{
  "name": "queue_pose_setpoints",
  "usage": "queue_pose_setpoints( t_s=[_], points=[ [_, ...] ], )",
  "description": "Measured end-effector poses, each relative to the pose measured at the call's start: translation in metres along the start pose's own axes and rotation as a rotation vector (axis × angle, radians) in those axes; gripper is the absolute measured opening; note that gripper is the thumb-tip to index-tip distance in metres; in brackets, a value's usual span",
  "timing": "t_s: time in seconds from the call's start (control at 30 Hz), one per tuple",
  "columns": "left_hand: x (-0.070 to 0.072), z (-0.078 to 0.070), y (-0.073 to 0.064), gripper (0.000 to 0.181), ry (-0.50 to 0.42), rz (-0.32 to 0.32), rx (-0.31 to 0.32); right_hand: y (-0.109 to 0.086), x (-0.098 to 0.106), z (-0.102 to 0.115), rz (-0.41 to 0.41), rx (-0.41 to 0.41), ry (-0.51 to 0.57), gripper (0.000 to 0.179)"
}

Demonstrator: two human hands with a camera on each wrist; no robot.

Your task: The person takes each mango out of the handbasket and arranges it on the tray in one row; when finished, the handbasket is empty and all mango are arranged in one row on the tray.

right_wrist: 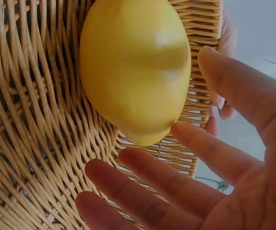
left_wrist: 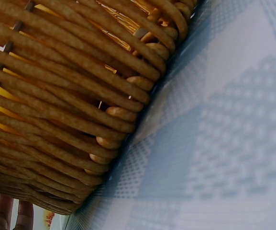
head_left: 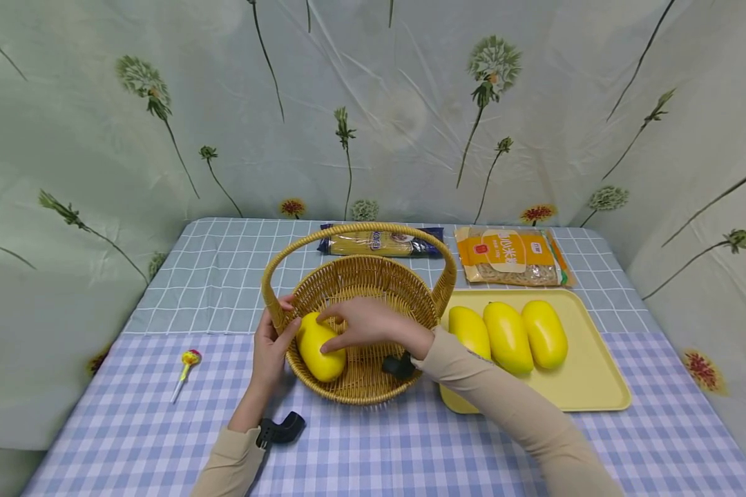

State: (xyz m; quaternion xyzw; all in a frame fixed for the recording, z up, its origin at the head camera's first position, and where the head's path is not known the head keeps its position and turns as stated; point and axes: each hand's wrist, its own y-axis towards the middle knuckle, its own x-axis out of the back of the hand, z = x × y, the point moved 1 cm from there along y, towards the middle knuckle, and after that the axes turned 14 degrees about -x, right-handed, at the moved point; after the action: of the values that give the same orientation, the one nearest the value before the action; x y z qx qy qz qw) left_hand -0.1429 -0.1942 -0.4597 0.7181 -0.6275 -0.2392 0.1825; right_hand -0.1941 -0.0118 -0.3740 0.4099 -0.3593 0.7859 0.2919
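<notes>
A woven wicker basket [head_left: 362,399] with a tall arched handle stands on the table, seen from outside in the left wrist view. A yellow mango [head_left: 318,348] lies in its left side. My left hand [head_left: 272,345] grips the basket's left rim by the foot of the handle, thumb at the rim. Inside the basket my right hand [head_left: 365,322] is spread over the mango. In the right wrist view its fingers [right_wrist: 152,184] are extended, with the index fingertip at the mango's end and the thumb apart from it.
To the right, a yellow tray [head_left: 587,386] holds three more mangoes [head_left: 508,338], partly behind the right forearm. Behind the basket lie a noodle pack [head_left: 373,243] and an orange-labelled bag [head_left: 512,257]. A lollipop [head_left: 190,359] lies at the left.
</notes>
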Motion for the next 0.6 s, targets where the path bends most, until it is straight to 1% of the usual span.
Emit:
queue_pose_setpoints(
  t_s=[0.3, 0.6],
  points=[
    [0.0, 0.001, 0.0, 0.022, 0.001, -0.006, 0.013, 0.003, -0.006, 0.002, -0.005, -0.006, 0.049, 0.058],
    [0.002, 0.003, 0.0, 0.023, 0.01, -0.006, 0.018, 0.008, -0.016, 0.006, -0.046, -0.022, 0.069, 0.064]
  ],
)
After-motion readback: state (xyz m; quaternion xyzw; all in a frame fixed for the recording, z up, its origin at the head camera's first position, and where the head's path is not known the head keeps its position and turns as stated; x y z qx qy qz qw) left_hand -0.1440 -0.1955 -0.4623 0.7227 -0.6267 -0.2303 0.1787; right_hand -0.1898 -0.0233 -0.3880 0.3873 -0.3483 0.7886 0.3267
